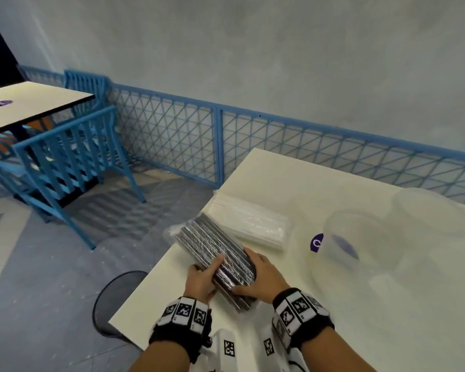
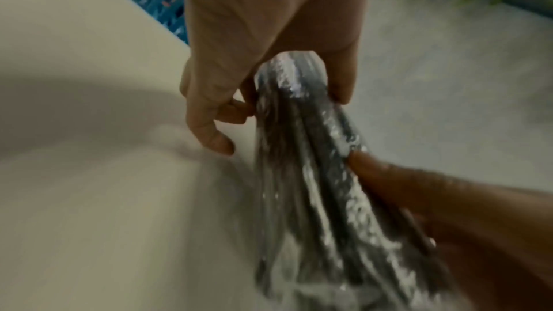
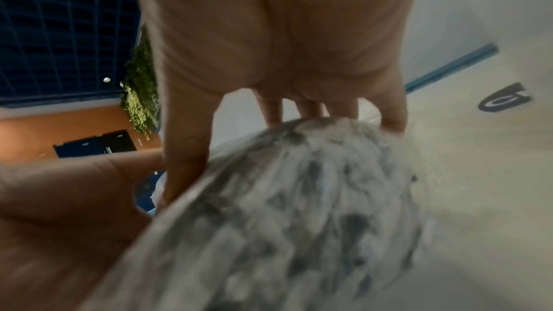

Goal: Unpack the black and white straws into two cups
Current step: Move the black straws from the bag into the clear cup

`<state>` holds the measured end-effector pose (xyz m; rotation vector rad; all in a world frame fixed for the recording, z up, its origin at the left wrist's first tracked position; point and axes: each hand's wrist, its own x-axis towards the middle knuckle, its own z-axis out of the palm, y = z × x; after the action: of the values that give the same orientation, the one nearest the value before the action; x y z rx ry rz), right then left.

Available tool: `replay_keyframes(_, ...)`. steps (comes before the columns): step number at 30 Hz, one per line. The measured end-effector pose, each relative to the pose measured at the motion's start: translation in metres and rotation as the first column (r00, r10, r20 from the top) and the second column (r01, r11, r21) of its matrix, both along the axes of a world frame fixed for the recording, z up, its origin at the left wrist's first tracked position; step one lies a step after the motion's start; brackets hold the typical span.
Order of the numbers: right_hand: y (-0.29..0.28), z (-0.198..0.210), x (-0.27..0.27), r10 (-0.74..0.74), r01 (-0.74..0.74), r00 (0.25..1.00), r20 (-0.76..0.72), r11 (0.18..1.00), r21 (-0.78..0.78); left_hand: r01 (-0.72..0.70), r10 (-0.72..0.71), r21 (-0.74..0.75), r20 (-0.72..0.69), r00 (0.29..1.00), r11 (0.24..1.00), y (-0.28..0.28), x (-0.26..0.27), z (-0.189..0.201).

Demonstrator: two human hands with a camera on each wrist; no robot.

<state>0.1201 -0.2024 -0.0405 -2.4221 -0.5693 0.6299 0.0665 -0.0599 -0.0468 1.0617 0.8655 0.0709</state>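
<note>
Both hands grip the near end of the black straws [image 1: 215, 253], a clear-wrapped pack over the table's [image 1: 320, 183] near left edge; the left hand [image 1: 202, 280] curls round its left side, thumb on top; the right hand [image 1: 263, 277] clamps its right side, thumb across the near end; the white straws [image 1: 250, 221] lie just beyond, wrapped; two clear cups [image 1: 360, 245] stand to the right.

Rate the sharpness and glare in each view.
Head view: mostly sharp, clear cups wash into the pale table. Left wrist view: motion-blurred, glare on the black straw pack. Right wrist view: heavily blurred, the pack a grey smear.
</note>
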Motion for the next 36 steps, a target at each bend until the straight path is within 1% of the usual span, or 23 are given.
replay_keyframes(2,-0.003,0.010,-0.007,-0.005,0.014,0.999,-0.054,0.984,0.176,-0.035,0.025,0.122,0.081,0.996,0.992,-0.008,0.001,0.007)
replay_keyframes(3,-0.004,0.018,-0.010,-0.021,0.046,0.996,-0.091,0.959,0.281,-0.028,0.003,0.194,0.125,0.992,0.981,-0.014,0.001,0.012)
replay_keyframes(6,-0.007,0.044,-0.014,-0.074,0.173,0.976,-0.203,0.831,0.528,0.051,-0.149,0.396,0.222,0.964,0.917,-0.037,0.000,0.030)
replay_keyframes(8,-0.010,0.054,-0.014,-0.100,0.237,0.964,-0.248,0.748,0.620,0.091,-0.253,0.451,0.313,0.916,0.888,-0.052,-0.001,0.039)
replay_keyframes(10,-0.017,0.055,-0.012,-0.166,0.294,0.954,-0.250,0.694,0.658,0.123,-0.318,0.436,0.408,0.856,0.892,-0.059,0.001,0.042)
replay_keyframes(11,-0.022,0.053,-0.010,-0.202,0.325,0.945,-0.257,0.672,0.666,0.145,-0.345,0.439,0.419,0.840,0.887,-0.060,0.004,0.042)
replay_keyframes(13,-0.035,0.052,-0.009,-0.245,0.372,0.928,-0.280,0.620,0.691,0.176,-0.365,0.424,0.421,0.830,0.888,-0.059,0.012,0.044)
replay_keyframes(15,-0.048,0.051,-0.010,-0.236,0.406,0.914,-0.331,0.562,0.721,0.220,-0.358,0.347,0.407,0.841,0.912,-0.054,0.021,0.049)
replay_keyframes(17,-0.060,0.051,-0.013,-0.184,0.420,0.906,-0.381,0.507,0.753,0.346,-0.412,0.233,0.377,0.830,0.909,-0.050,0.030,0.052)
replay_keyframes(19,-0.069,0.052,-0.015,-0.167,0.408,0.911,-0.376,0.487,0.772,0.481,-0.511,0.174,0.341,0.789,0.859,-0.047,0.037,0.051)
replay_keyframes(20,-0.072,0.055,-0.016,-0.185,0.385,0.923,-0.339,0.488,0.783,0.527,-0.547,0.160,0.343,0.763,0.835,-0.048,0.039,0.051)
replay_keyframes(22,-0.080,0.066,-0.017,-0.294,0.338,0.932,-0.214,0.485,0.807,0.571,-0.596,0.183,0.345,0.725,0.800,-0.051,0.045,0.052)
replay_keyframes(24,-0.090,0.079,-0.014,-0.428,0.274,0.903,-0.044,0.493,0.825,0.586,-0.649,0.278,0.335,0.683,0.761,-0.054,0.051,0.055)
replay_keyframes(26,-0.100,0.091,-0.010,-0.513,0.192,0.847,0.142,0.543,0.818,0.597,-0.707,0.383,0.315,0.633,0.705,-0.057,0.055,0.059)
replay_keyframes(28,-0.109,0.100,-0.005,-0.542,0.138,0.793,0.278,0.604,0.785,0.585,-0.733,0.454,0.289,0.616,0.671,-0.061,0.057,0.059)
replay_keyframes(30,-0.116,0.107,-0.003,-0.558,0.109,0.752,0.351,0.630,0.769,0.555,-0.739,0.519,0.262,0.620,0.650,-0.066,0.058,0.061)
replay_keyframes(31,-0.118,0.109,-0.003,-0.562,0.087,0.722,0.403,0.652,0.753,0.548,-0.751,0.550,0.253,0.610,0.630,-0.067,0.058,0.062)
replay_keyframes(33,-0.120,0.111,-0.001,-0.544,0.044,0.639,0.544,0.732,0.680,0.559,-0.781,0.586,0.226,0.583,0.587,-0.066,0.058,0.061)
replay_keyframes(34,-0.121,0.112,0.000,-0.536,0.032,0.600,0.593,0.757,0.652,0.572,-0.794,0.591,0.212,0.570,0.569,-0.064,0.059,0.061)
replay_keyframes(36,-0.121,0.113,0.002,-0.547,0.028,0.541,0.639,0.771,0.636,0.598,-0.822,0.603,0.183,0.540,0.527,-0.060,0.056,0.062)
